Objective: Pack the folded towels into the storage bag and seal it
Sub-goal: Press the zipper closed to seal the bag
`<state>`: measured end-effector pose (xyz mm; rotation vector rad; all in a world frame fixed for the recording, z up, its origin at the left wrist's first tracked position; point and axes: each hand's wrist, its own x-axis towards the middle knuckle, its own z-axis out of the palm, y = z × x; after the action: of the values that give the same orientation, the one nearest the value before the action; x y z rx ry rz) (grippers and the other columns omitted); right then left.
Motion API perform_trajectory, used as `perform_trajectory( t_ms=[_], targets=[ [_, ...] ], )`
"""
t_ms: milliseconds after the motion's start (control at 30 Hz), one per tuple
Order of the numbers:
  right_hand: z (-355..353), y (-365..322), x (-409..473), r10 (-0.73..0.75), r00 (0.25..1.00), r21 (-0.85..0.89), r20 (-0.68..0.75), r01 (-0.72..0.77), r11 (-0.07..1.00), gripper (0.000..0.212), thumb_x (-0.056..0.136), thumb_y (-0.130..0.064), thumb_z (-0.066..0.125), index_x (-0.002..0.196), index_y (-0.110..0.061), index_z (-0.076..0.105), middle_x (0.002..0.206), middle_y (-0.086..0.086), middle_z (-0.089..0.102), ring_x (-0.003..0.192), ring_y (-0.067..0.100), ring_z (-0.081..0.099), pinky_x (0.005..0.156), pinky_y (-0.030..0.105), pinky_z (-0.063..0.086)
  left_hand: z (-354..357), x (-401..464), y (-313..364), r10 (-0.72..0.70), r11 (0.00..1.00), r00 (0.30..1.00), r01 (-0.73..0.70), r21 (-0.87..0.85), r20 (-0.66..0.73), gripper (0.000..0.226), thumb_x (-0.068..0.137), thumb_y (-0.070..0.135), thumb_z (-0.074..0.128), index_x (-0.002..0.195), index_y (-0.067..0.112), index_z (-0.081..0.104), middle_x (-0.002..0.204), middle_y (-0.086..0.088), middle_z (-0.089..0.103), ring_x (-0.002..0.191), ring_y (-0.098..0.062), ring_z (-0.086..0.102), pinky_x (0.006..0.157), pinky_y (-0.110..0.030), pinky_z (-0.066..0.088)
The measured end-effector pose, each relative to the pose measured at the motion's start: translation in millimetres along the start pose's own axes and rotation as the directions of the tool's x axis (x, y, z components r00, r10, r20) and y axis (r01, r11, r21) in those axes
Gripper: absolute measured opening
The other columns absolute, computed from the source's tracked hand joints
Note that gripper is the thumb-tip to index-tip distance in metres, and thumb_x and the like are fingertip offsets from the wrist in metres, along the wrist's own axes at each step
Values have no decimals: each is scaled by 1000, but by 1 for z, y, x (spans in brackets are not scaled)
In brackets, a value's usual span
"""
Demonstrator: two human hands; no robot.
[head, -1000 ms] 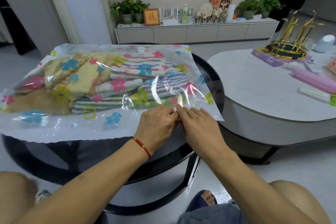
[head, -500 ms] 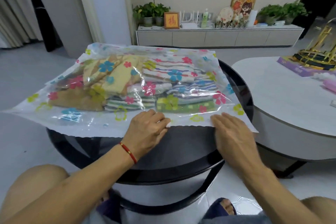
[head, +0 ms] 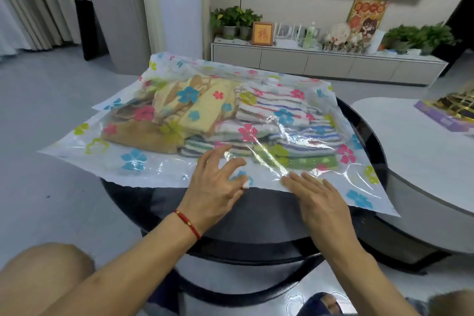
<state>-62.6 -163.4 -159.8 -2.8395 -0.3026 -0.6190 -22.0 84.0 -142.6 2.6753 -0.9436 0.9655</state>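
The clear storage bag (head: 133, 161), printed with coloured flowers, lies on the round black table (head: 369, 136). Folded towels fill it: yellow and tan ones (head: 200, 113) on the left, striped ones (head: 289, 123) on the right. My left hand (head: 218, 187) rests on the bag's near edge with its fingers spread. A small white clip (head: 245, 185) shows at its thumb side. My right hand (head: 315, 200) lies flat on the same edge, a little to the right, fingers straight.
A white oval table (head: 415, 161) adjoins on the right, with a purple box (head: 446, 118) and a gold ornament on it. A low white cabinet (head: 307, 61) with plants and frames runs along the far wall. My knees are below the table's edge.
One second ago both hands pinched the bag's edge together. They then parted, and now the left hand's fingers are spread and the right hand has slid back toward it.
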Motion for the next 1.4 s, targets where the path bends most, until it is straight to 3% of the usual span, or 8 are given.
perform_trajectory(
  t_ms=[200,367,500,767,933,1067,1267,1400],
  targets=[
    [-25,23,-13,178,982,-26,63,-176,984,41,99,-9,64,131,-34,70,142,-5,64,138,27,55,116,55,39,-16,-31,-27,-1,1000,996,3,21,-92,16,79,21,80,94,17,74,105,0,72,99,-33,66,86,-48,51],
    [-28,-32,-21,235,972,-244,12,-226,943,39,92,-14,69,131,-18,69,141,11,65,138,38,52,114,68,32,-21,-46,-22,-54,997,992,49,-56,-110,25,76,11,81,99,12,74,93,-4,71,84,-29,67,68,-41,54],
    [0,-119,-1,-44,999,-111,-18,42,993,42,92,-14,69,133,-13,67,138,7,67,139,34,54,118,66,29,-25,-41,-15,-39,999,995,38,-12,-90,22,86,18,70,108,15,73,82,-1,66,76,-26,61,65,-40,50],
    [25,-110,15,17,998,55,-62,-13,998,38,81,8,78,110,-16,80,124,12,75,119,42,68,99,64,51,-37,-51,-27,-71,997,995,72,7,-64,16,85,23,72,100,20,74,89,1,68,75,-27,61,62,-39,46],
    [21,-107,10,242,968,182,72,-251,951,37,97,-3,63,120,-27,78,143,2,64,142,27,51,121,56,29,-63,-91,-69,-136,980,979,156,125,-155,17,82,19,75,98,24,75,91,6,72,78,-28,62,67,-41,45],
    [17,-133,6,300,953,119,48,-303,945,36,92,-3,65,122,-20,76,144,7,63,142,32,49,121,61,25,-82,-123,-92,-326,930,926,351,112,-191,14,88,29,67,97,30,77,95,7,73,87,-30,61,75,-43,41],
    [37,-246,18,-156,988,144,-22,158,977,37,90,-12,74,127,-19,71,130,3,71,131,34,59,114,61,38,-76,-135,-93,-346,930,917,363,53,-196,19,85,20,72,101,28,76,98,7,71,87,-28,61,74,-45,43],
    [54,-247,28,-164,986,176,-31,167,970,31,87,-5,73,113,-21,78,116,0,78,118,34,69,104,61,48,-75,-145,-110,-321,923,923,355,150,-212,14,83,24,75,96,31,75,101,10,72,93,-27,60,79,-44,43]
  ],
)
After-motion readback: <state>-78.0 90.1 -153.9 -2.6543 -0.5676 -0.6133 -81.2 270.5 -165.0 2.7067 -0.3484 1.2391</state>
